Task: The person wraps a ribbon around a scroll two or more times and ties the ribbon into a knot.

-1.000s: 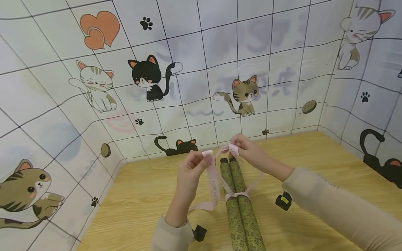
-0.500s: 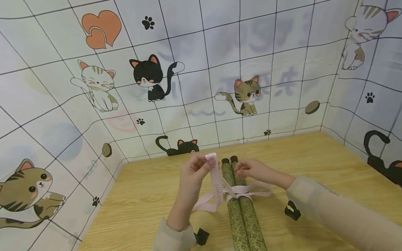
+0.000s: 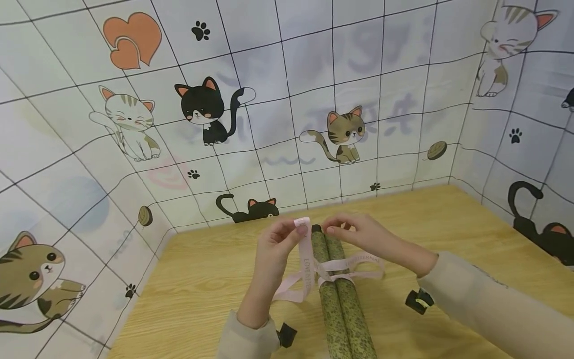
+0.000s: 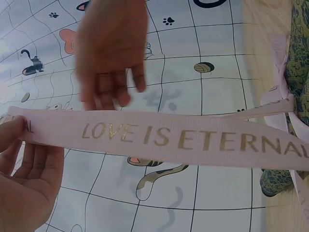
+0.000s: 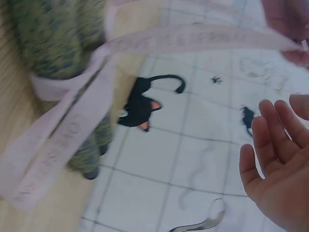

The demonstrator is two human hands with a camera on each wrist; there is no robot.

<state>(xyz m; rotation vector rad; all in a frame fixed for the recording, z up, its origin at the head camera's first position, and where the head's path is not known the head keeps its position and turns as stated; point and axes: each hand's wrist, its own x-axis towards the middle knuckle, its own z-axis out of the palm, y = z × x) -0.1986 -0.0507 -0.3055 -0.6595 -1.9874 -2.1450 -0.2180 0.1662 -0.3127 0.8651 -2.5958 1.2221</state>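
Two green, dark-patterned rods [image 3: 331,310] with dark ends lie side by side on the wooden table. Around both is tied a pale pink ribbon [image 4: 169,140] lettered "LOVE IS ETERNAL" in gold. My left hand [image 3: 277,244] pinches one ribbon length between thumb and fingers, raised left of the rods, and the band runs taut down towards the knot. Near the rods' far ends hovers my right hand [image 3: 365,237], fingers loosely bent with nothing in them; the right wrist view shows its bare palm. A ribbon loop [image 3: 365,262] lies to the right of the knot.
The wooden table [image 3: 202,289] meets a white gridded wall covering [image 3: 278,109] printed with cartoon cats at the back and sides. A black strap piece [image 3: 419,301] hangs below the right sleeve, another black piece [image 3: 287,335] by the left cuff.
My right hand has let go of its ribbon length, which has dropped across the rods and to their right. That hand dipped, then moved left towards my left hand, which keeps its pinch.
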